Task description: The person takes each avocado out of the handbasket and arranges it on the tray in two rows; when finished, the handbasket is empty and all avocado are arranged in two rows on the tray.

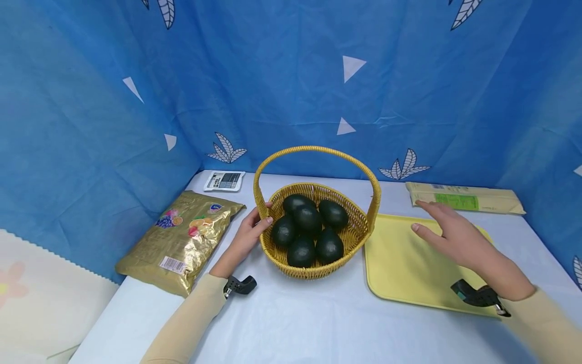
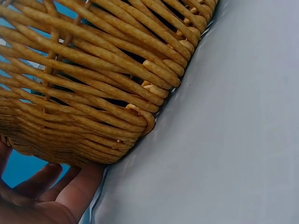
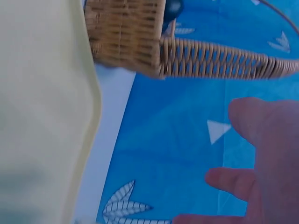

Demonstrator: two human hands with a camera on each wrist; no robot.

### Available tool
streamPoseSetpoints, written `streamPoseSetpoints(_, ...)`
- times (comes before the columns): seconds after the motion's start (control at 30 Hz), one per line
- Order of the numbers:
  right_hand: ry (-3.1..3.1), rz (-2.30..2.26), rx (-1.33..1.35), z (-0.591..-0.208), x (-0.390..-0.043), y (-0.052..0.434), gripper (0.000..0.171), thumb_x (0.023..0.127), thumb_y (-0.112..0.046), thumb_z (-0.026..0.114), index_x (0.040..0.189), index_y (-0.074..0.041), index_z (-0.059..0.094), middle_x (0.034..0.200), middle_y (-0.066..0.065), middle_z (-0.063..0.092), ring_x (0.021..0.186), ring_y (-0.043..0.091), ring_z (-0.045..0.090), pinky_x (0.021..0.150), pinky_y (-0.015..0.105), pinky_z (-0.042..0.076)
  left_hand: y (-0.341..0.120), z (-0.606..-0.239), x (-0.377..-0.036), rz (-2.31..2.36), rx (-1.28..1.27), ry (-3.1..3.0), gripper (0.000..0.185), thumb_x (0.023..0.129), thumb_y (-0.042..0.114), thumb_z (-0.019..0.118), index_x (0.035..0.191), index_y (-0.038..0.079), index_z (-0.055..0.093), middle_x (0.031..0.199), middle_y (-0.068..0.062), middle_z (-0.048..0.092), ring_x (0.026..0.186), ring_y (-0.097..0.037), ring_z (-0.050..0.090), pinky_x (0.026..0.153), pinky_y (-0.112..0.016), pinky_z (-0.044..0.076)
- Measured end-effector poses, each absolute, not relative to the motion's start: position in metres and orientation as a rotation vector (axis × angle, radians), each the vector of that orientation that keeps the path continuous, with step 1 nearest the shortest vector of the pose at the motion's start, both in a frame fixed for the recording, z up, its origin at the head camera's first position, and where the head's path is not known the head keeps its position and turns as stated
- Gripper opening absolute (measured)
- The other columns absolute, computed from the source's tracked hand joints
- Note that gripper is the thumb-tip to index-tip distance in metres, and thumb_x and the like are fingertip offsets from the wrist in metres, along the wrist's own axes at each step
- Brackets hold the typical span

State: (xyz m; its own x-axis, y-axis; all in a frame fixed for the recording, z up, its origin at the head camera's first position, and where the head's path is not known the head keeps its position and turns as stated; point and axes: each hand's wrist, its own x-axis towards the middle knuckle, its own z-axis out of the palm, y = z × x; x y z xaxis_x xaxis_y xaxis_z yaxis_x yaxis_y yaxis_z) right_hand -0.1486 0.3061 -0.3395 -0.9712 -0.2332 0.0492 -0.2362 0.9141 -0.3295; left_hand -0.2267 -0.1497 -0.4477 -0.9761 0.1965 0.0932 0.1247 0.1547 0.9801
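A yellow wicker basket [image 1: 305, 273] with a tall arched handle stands on the table, holding several dark green avocados [image 1: 307, 219]. My left hand [image 1: 247, 233] grips its left rim beside the foot of the handle, thumb over the edge. Seen from the left wrist, the fingers [image 2: 77, 191] lie against the basket's woven side [image 2: 93, 88]. My right hand [image 1: 464, 237] hovers over a yellow tray [image 1: 409, 273] right of the basket, fingers extended and holding nothing. In the right wrist view its thumb and fingers are spread apart, with the basket handle [image 3: 210, 58] beyond them.
A gold fruit-printed bag [image 1: 182, 237] lies at the left, with a small white packet [image 1: 225, 181] behind it. Behind the tray rests a long pale package [image 1: 468, 197] with a green label. A blue patterned curtain [image 1: 291, 91] hangs along the table's back.
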Motion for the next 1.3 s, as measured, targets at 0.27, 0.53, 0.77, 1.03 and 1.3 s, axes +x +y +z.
streamPoseSetpoints(0.27,-3.052,0.529,0.513,-0.34,-0.135,0.267,0.066,0.102,-0.047,0.056,0.152,-0.006,0.044,0.149,0.028,0.05,0.134,0.051,0.048,0.1,0.07,0.044,-0.15,-0.448,-0.229,1.968,0.319,2.315,0.05,0.103,0.019,0.057,0.152,0.014,0.046,0.15,-0.021,0.051,0.13,-0.031,0.05,0.099,-0.027,0.047)
streamPoseSetpoints(0.53,-3.025,0.514,0.6,-0.336,-0.127,0.232,0.055,0.101,-0.045,0.06,0.139,-0.005,0.059,0.136,0.022,0.063,0.123,0.043,0.061,0.095,0.061,0.052,-0.15,-0.447,-0.229,1.975,0.306,2.302,0.05,0.103,0.019,0.058,0.152,0.015,0.046,0.15,-0.021,0.05,0.131,-0.031,0.05,0.099,-0.028,0.048)
streamPoseSetpoints(0.77,-2.931,0.593,0.735,-0.336,-0.127,0.203,0.045,0.097,-0.04,0.068,0.129,-0.009,0.066,0.121,0.013,0.071,0.107,0.031,0.069,0.083,0.048,0.059,-0.152,-0.446,-0.228,1.969,0.326,2.313,0.051,0.104,0.019,0.056,0.153,0.013,0.044,0.15,-0.022,0.05,0.13,-0.029,0.051,0.099,-0.026,0.048)
streamPoseSetpoints(1.03,-2.937,0.693,0.827,-0.352,-0.146,0.173,0.049,0.097,-0.038,0.068,0.134,-0.005,0.063,0.128,0.014,0.067,0.111,0.03,0.067,0.09,0.047,0.059,-0.151,-0.449,-0.229,1.973,0.309,2.308,0.051,0.103,0.019,0.057,0.152,0.015,0.045,0.148,-0.022,0.051,0.127,-0.03,0.052,0.096,-0.024,0.048)
streamPoseSetpoints(1.3,-3.013,0.659,0.838,-0.366,-0.164,0.156,0.047,0.097,-0.038,0.067,0.131,-0.005,0.065,0.123,0.016,0.07,0.108,0.029,0.067,0.088,0.047,0.058,-0.151,-0.448,-0.226,1.951,0.332,2.319,0.05,0.104,0.02,0.056,0.152,0.016,0.045,0.15,-0.021,0.05,0.13,-0.031,0.051,0.101,-0.03,0.048)
